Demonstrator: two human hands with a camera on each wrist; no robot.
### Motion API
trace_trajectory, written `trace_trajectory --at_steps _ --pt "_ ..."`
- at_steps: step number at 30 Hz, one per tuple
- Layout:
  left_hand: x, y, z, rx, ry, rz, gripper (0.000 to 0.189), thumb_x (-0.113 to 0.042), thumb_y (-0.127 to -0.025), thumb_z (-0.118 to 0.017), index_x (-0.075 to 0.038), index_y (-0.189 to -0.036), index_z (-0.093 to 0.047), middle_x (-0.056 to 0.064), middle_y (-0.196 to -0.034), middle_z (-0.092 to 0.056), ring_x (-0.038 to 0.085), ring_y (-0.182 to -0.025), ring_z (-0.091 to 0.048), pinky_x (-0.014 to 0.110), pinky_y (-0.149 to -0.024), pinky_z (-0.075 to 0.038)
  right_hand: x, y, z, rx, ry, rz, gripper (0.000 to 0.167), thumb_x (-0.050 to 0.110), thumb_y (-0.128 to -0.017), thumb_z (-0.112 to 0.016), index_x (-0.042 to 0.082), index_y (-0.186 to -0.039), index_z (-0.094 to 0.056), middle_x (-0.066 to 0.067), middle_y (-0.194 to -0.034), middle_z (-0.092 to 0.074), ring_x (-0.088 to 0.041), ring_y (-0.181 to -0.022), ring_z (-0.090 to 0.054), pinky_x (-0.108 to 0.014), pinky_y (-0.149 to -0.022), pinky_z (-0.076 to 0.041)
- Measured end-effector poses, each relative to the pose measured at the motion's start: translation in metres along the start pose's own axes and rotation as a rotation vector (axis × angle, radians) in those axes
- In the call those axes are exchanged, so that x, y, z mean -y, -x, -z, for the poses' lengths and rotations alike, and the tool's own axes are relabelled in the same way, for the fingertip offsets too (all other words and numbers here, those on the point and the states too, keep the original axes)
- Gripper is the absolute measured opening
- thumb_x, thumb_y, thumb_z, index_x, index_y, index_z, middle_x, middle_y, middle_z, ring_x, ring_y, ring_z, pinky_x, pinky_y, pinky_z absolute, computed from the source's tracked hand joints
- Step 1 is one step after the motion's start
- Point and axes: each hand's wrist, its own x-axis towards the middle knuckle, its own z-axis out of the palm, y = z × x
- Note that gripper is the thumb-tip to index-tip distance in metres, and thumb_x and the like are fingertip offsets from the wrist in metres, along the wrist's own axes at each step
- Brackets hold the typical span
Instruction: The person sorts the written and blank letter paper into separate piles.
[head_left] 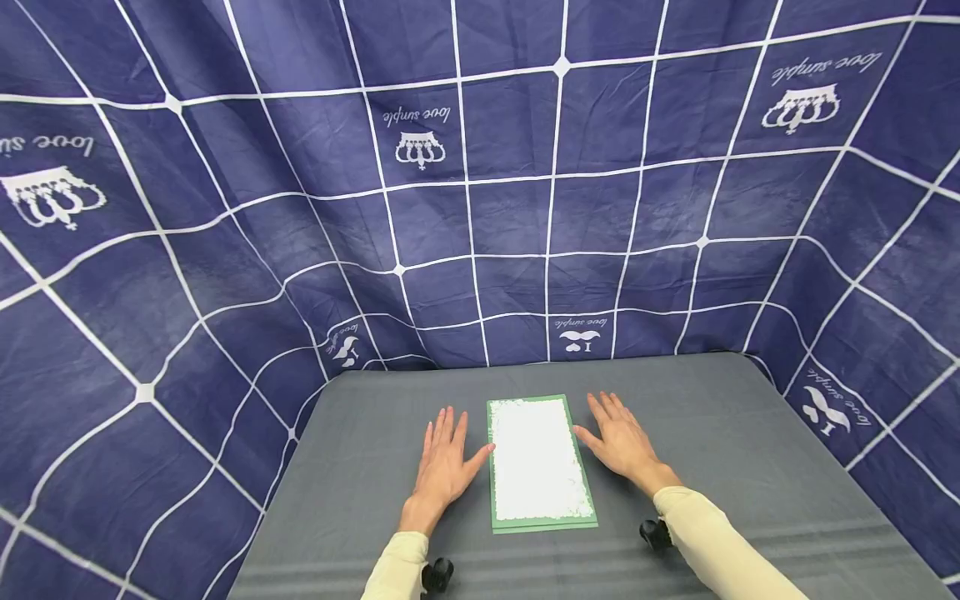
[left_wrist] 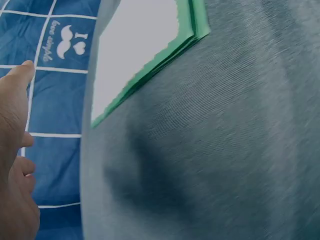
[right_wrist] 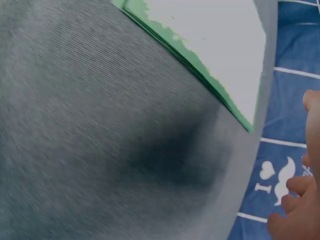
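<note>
A flat rectangular stack of green sheets [head_left: 536,458] lies on the grey table, its top white in the middle with a ragged green border. In both wrist views, layered edges show along the side of the stack. To its left is my left hand [head_left: 442,467], fingers straight, thumb pointing at the stack with its tip right at the edge. My right hand [head_left: 622,442] is on the opposite side, fingers extended and thumb tip close to the right edge. Neither hand holds anything. Shadows fall on the cloth below the hands in the wrist views.
Grey cloth [head_left: 360,500] covers the table, with soft folds near the front. A blue curtain [head_left: 510,217] with white grid lines and printed crowns hangs behind the table and along both sides. Black devices sit at the left wrist [head_left: 437,575] and right wrist [head_left: 656,535].
</note>
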Motion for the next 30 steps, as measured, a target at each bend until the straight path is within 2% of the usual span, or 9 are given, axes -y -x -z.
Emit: trace_trajectory --at_steps 5,16,24,30 --pt "0.0 0.008 -0.016 0.019 0.013 0.001 0.085 -0.064 -0.094 -0.05 0.002 -0.147 -0.043 0.025 -0.155 -0.032 0.038 -0.146 -0.022 0.053 -0.118 -0.014 0.002 0.009 -0.012 0.039 0.002 -0.027 0.072 0.045 -0.098 -0.058 -0.006 -0.146 -0.042 -0.033 -0.146 -0.039 -0.048 -0.14 -0.028 -0.062 -0.111 -0.025" --pt "-0.005 0.023 -0.046 0.077 0.067 0.014 0.087 -0.065 -0.095 -0.046 0.007 -0.145 -0.043 0.026 -0.153 -0.034 0.038 -0.145 -0.025 0.053 -0.117 -0.013 0.002 0.03 -0.038 0.069 -0.013 -0.044 0.074 0.05 -0.097 -0.057 -0.007 -0.143 -0.046 -0.031 -0.144 -0.043 -0.047 -0.139 -0.032 -0.062 -0.111 -0.024" --pt "-0.006 0.028 -0.054 0.088 0.079 0.03 0.089 -0.065 -0.095 -0.046 0.01 -0.143 -0.043 0.027 -0.153 -0.033 0.038 -0.145 -0.024 0.054 -0.118 -0.01 0.0 0.036 -0.047 0.115 -0.053 -0.086 0.082 0.059 -0.095 -0.053 -0.007 -0.144 -0.044 -0.03 -0.148 -0.039 -0.045 -0.142 -0.026 -0.062 -0.113 -0.018" --pt "-0.006 0.029 -0.056 0.097 0.084 0.042 0.087 -0.065 -0.096 -0.043 0.009 -0.142 -0.045 0.027 -0.154 -0.032 0.039 -0.146 -0.023 0.054 -0.118 -0.009 0.0 0.039 -0.051 0.128 -0.038 -0.108 0.082 0.06 -0.095 -0.053 -0.006 -0.143 -0.046 -0.029 -0.149 -0.038 -0.044 -0.143 -0.024 -0.066 -0.112 -0.012"
